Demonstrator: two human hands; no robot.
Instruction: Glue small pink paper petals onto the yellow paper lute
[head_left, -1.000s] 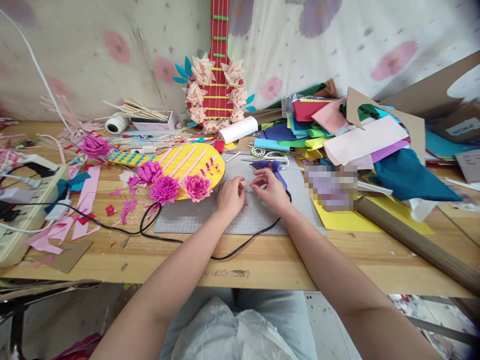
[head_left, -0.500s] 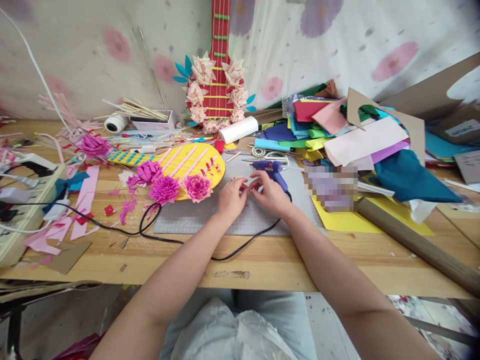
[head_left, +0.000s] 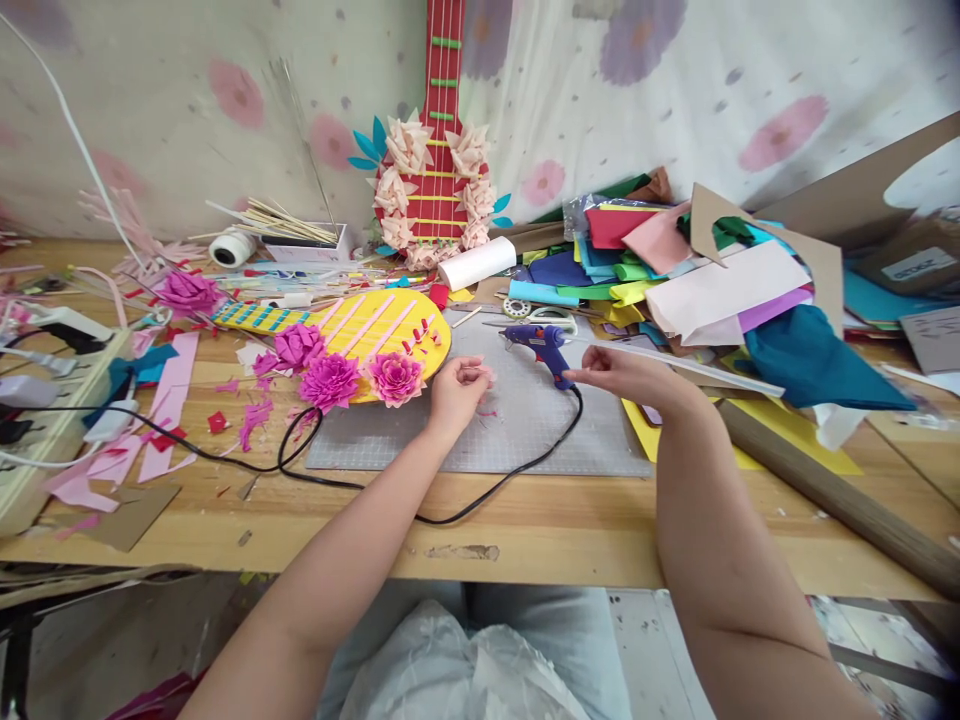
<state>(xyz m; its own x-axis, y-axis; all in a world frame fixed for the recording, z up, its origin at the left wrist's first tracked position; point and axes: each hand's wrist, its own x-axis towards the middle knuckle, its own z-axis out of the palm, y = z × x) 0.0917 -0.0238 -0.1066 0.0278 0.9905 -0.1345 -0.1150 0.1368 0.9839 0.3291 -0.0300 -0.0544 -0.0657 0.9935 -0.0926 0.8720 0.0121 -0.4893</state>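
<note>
Pale wooden tabletop [head_left: 547, 552] ran across the near side, marked by a worn patch close to its edge. Beyond that edge a black cord [head_left: 495, 495] curved over the wood and up onto a grey cutting mat [head_left: 375, 445], where it met the handle of a blue glue gun [head_left: 541, 343].

Over the mat's middle, the left hand [head_left: 457, 395] had thumb and fingers pinched together on a small pale pink piece [head_left: 486, 372], partly hidden by the fingertips. The right hand [head_left: 626, 375] was the nearer one to the gun: its thumb and fingers were parted, with the tips right at the lower end of the handle. Whether they touched it could not be told, and no firm hold showed.

From those fingertips the gun lay to the left and slightly farther off. Its body ran roughly crosswise with the nozzle toward the left, while the handle slanted back toward the person and the right hand. A long whitish stick [head_left: 705, 370] stretched rightward behind that hand.

Left of the mat's centre lay a yellow paper guitar [head_left: 360, 335] with magenta flowers [head_left: 330, 382]. Farther back, a red guitar [head_left: 439, 190] stood against a flowered curtain [head_left: 570, 90].
</note>
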